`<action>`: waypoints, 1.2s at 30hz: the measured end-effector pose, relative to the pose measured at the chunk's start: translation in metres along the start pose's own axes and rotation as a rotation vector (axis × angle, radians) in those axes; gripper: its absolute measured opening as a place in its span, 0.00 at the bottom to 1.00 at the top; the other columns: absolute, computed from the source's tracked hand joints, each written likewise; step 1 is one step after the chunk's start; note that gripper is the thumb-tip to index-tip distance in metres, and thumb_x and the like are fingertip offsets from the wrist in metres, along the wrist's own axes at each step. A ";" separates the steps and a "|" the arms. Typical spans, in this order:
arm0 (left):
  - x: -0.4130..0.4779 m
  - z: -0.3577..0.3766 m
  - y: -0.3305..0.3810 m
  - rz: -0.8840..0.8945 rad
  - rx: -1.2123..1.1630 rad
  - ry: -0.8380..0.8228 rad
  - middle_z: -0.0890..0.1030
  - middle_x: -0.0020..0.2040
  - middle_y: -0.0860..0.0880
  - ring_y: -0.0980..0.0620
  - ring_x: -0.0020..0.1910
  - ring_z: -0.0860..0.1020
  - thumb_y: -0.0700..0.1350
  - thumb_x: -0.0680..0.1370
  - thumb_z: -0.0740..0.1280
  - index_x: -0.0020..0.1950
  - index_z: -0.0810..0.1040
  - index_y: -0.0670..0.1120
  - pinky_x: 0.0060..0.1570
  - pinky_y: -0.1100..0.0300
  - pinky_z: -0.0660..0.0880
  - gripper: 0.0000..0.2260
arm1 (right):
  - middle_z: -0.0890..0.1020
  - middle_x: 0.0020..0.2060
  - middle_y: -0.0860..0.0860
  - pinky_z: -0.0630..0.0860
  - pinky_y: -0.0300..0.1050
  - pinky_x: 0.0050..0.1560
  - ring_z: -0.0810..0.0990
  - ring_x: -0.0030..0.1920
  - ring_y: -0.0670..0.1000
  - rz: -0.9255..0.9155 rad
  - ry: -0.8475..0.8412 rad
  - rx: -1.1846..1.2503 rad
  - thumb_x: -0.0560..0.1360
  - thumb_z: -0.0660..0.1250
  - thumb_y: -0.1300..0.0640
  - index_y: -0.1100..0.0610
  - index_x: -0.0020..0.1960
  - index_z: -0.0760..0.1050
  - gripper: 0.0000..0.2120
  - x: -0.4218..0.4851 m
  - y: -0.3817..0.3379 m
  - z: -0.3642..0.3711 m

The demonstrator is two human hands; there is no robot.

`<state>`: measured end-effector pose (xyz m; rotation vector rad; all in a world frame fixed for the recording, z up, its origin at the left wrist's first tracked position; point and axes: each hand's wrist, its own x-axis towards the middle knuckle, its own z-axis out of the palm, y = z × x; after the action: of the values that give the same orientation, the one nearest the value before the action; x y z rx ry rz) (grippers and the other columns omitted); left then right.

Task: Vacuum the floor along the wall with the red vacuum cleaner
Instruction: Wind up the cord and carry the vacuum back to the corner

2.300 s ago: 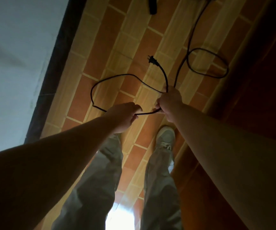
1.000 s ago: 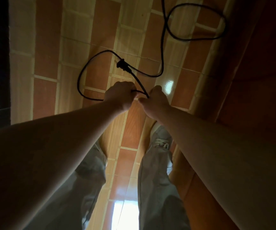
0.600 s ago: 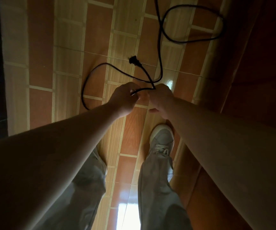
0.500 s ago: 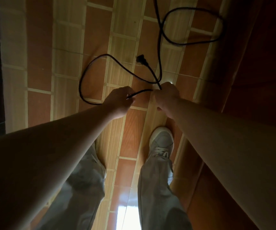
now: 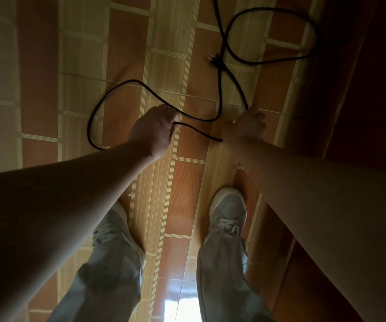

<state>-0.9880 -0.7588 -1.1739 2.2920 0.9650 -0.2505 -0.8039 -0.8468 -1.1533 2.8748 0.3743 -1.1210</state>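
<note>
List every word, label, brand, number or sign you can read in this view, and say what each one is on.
None: there is no readable text anywhere in this view.
The black cord and its plug show no marking.
The right shoe and left shoe show laces only; any brand is too dim and blurred to read.
The floor tiles carry only a wood-grain pattern.

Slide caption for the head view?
Left hand and right hand hold a looped black cord, its plug free, over the tiled floor.
</note>
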 end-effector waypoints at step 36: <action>-0.015 -0.113 0.111 0.051 -0.225 -0.263 0.80 0.55 0.53 0.54 0.53 0.80 0.45 0.79 0.71 0.62 0.78 0.47 0.52 0.60 0.77 0.12 | 0.75 0.42 0.53 0.78 0.40 0.29 0.76 0.37 0.50 0.260 -0.497 1.027 0.84 0.61 0.61 0.67 0.72 0.69 0.18 -0.075 -0.028 -0.095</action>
<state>-0.9288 -0.7567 -1.0262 2.0160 0.7584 -0.3908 -0.8003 -0.8244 -1.0313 2.9532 -0.7990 -2.3897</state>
